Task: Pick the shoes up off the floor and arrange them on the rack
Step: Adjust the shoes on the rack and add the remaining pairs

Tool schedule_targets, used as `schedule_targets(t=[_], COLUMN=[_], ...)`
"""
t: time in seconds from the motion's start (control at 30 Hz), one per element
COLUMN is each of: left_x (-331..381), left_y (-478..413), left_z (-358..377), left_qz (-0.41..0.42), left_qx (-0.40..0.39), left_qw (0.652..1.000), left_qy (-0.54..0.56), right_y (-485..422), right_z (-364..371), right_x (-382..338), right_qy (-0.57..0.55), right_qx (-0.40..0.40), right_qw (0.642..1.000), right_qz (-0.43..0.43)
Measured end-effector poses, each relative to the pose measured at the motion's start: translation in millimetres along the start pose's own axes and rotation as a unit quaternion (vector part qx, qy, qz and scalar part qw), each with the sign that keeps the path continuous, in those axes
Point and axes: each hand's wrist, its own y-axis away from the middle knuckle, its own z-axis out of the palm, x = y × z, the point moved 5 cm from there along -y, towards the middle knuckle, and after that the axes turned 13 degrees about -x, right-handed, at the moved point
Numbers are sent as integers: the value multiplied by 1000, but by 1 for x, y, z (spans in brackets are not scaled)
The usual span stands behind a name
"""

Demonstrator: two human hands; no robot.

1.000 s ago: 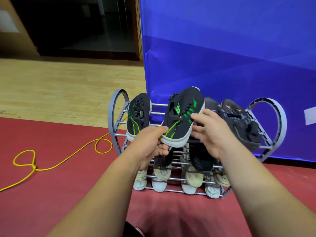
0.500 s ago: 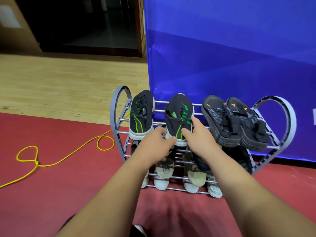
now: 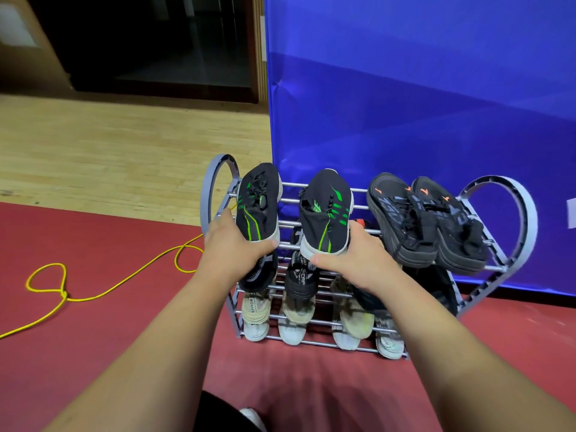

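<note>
Left hand [image 3: 232, 249] curls round heel of left green-striped shoe [image 3: 258, 201]; right hand [image 3: 355, 260] curls round heel of right green-striped shoe [image 3: 327, 210]. Both shoes on rack [image 3: 528, 219] top tier, orange-marked pair [image 3: 427, 226] at their 3 o'clock.

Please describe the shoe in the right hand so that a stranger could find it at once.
In front of the blue panel stands a grey rack with heart-shaped ends. On its top shelf, the shoe is second from the left, heel in the right hand. It alone shows short green bars; the left neighbour has thin green lines, the right pair orange marks.
</note>
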Motion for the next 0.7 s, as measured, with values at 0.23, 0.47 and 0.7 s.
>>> schedule_targets(t=[0.23, 0.47, 0.7], left_x=[-4, -11, -13], left_y=[-4, -3, 2], left_z=[4, 3, 2], left_qz=[20, 20, 31], left_qx=[-35, -32, -43], left_qw=[999, 999, 998], left_qy=[13, 20, 25], right_y=[-17, -29, -32], right_z=[6, 10, 10], right_x=[15, 17, 13], right_qy=[-21, -6, 5], right_qx=[4, 2, -10], right_qw=[1000, 999, 999], right_qz=[12, 31, 30])
